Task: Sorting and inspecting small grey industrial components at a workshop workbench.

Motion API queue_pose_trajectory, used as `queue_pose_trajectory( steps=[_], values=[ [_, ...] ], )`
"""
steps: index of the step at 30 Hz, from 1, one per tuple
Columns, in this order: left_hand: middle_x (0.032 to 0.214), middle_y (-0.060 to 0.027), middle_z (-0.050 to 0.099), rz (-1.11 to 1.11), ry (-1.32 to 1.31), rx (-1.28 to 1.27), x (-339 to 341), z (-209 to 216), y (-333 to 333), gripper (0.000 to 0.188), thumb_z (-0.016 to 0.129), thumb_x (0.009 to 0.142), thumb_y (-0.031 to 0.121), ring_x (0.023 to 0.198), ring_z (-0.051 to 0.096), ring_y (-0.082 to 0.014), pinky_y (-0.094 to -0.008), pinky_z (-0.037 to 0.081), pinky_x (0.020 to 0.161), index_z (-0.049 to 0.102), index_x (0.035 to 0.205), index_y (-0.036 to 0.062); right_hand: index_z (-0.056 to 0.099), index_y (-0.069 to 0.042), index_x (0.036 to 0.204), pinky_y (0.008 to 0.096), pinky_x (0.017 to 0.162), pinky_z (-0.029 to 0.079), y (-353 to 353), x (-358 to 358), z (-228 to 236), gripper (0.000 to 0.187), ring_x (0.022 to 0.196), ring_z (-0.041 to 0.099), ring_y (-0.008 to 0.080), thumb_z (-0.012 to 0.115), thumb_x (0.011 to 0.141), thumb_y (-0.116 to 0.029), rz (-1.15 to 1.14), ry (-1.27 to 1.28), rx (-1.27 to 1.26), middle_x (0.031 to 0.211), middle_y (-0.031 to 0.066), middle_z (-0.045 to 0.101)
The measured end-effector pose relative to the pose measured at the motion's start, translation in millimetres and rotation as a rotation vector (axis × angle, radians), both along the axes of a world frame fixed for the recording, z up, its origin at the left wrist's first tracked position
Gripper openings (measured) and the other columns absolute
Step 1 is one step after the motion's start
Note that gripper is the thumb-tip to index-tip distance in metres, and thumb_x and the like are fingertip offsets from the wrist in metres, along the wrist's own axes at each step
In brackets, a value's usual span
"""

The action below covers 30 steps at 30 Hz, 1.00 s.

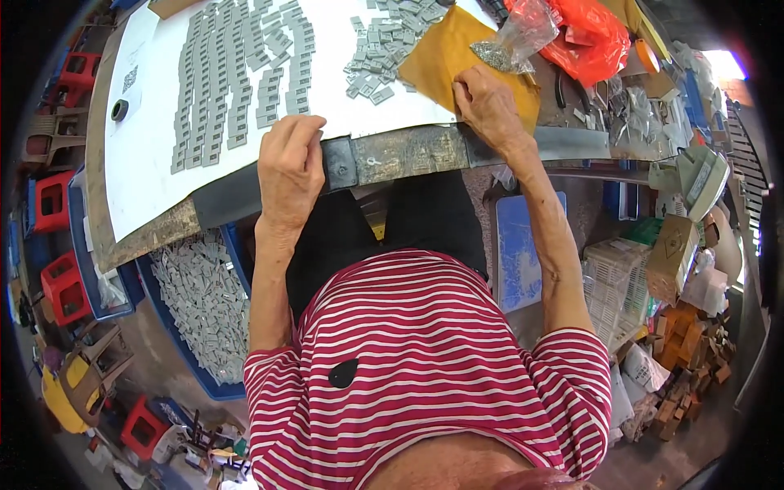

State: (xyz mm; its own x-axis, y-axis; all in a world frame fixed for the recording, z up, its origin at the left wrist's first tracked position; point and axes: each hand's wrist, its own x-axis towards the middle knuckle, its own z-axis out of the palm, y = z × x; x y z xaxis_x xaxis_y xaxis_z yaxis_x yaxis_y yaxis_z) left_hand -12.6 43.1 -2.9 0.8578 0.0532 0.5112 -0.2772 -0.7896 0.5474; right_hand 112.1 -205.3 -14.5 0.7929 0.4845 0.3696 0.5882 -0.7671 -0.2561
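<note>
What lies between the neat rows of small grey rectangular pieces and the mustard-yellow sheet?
In the head view, a loose heap of similar grey pieces lies there, with a bare strip of white table covering to its left.

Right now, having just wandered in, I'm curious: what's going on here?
A person in a red-and-white striped shirt is at a white-covered worktable. The right hand is at a flat, mustard-yellow sheet, near a clear plastic bag of small metallic bits. The left hand is curled at the table's near edge; whether it holds anything is unclear. Small grey rectangular pieces lie in rows, with more loosely heaped beside them.
</note>
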Motion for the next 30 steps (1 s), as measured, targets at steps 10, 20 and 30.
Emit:
queue_pose_trajectory(
  steps=[10, 20, 30],
  values=[
    [0.082, -0.0098, 0.058, -0.009, 0.008, -0.021, -2, -5, 2, 0.017, 0.056, 0.072, -0.007, 0.075, 0.054, -0.0271, -0.0345, 0.041, 0.068, 0.058, 0.087, 0.0020, 0.055, -0.001, 0.073, 0.0424, 0.060, 0.048, 6, 4, 6, 0.011, 0.068, 0.060, 0.0344, 0.051, 0.077, -0.010, -0.020, -0.024, -0.172, 0.076, 0.0169, 0.058],
    [0.079, -0.0123, 0.057, -0.058, 0.028, -0.069, 14, -6, -5, 0.013, 0.056, 0.072, -0.004, 0.073, 0.054, -0.0298, -0.0367, 0.041, 0.065, 0.058, 0.083, 0.0015, 0.056, -0.001, 0.071, 0.0423, 0.058, 0.046, 14, 12, -3, 0.012, 0.067, 0.058, 0.0346, 0.054, 0.075, -0.011, -0.109, -0.068, -0.256, 0.073, 0.0177, 0.059],
    [0.086, -0.0137, 0.054, -0.014, 0.016, -0.025, 53, -21, -27, 0.018, 0.059, 0.070, 0.000, 0.081, 0.053, -0.0309, -0.0393, 0.042, 0.071, 0.058, 0.088, 0.0001, 0.050, -0.001, 0.077, 0.0439, 0.060, 0.045, -7, 19, 12, 0.008, 0.070, 0.056, 0.0375, 0.051, 0.076, -0.010, 0.198, -0.027, -0.246, 0.077, 0.0175, 0.055]
  ],
)
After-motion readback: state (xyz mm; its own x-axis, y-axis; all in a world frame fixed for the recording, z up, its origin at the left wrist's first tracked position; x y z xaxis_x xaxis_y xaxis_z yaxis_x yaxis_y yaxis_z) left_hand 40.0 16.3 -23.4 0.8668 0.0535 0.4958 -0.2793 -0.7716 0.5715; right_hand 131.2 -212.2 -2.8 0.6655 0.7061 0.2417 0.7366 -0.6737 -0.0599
